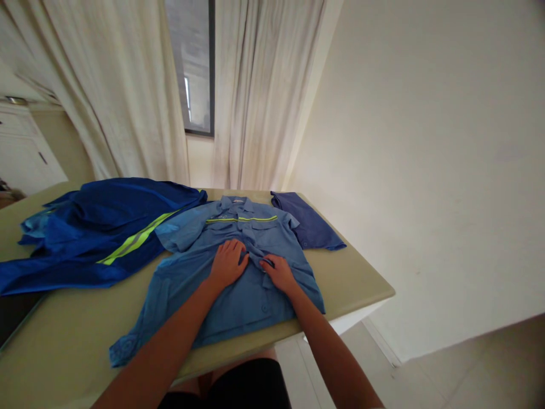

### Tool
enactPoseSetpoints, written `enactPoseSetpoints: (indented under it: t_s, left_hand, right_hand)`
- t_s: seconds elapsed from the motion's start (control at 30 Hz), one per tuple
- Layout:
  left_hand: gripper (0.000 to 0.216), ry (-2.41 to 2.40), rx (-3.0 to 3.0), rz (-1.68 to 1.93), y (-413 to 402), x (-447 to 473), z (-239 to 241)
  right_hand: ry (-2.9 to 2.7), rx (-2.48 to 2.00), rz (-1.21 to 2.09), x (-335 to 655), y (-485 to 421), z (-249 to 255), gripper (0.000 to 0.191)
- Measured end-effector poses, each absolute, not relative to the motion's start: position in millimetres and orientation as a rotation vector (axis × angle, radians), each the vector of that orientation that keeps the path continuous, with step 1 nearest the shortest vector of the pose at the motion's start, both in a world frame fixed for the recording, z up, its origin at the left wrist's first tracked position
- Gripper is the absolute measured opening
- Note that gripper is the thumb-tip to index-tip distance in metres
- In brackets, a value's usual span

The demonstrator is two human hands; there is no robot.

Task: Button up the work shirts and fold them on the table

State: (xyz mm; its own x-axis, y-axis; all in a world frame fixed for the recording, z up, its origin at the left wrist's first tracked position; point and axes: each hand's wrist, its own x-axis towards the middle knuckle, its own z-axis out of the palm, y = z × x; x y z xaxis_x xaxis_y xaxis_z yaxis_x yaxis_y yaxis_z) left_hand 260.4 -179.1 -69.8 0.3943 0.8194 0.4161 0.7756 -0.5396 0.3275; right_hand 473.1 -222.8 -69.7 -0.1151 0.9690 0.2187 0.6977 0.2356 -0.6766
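A blue-grey work shirt [272, 295] with a yellow-green stripe across the chest lies front up on the table, its collar towards the far edge. My left hand [230, 262] rests on the middle of the shirt front, fingers stretched over the cloth and thumb apart. Just right of it, my right hand [279, 272] is closed on the shirt's button front, with a fold of cloth between thumb and fingers. The cloth is bunched between the two hands. The shirt's lower left side reaches the near table edge, partly covered by my left forearm.
A heap of bright blue clothing [114, 210] with a reflective band lies left on the table [349, 284]. Folded dark blue clothing [313, 221] lies at the right, partly under the shirt's sleeve. A dark flat object [17, 312] sits at the left edge. A wall [426, 170] stands right.
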Motion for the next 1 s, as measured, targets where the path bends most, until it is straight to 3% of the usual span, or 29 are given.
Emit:
enactPoseSetpoints:
  t_s: [0.2, 0.37, 1.0]
  left_hand:
    - [0.018, 0.904, 2.517, 0.703, -198.0, 264.6, -73.5]
    - [0.011, 0.815, 2.415, 0.717, -198.7, 264.4, -69.2]
    - [0.023, 0.747, 2.614, 0.767, -208.6, 266.5, -56.0]
  right_hand:
    - [-1.745, -1.533, 0.454, 474.9, -236.8, -67.9, 0.027]
    - [-1.711, -1.601, 0.294, 457.1, -262.2, -71.2, 0.020]
    - [-1.620, -1.412, 0.330, 454.1, -273.6, -65.5, 0.019]
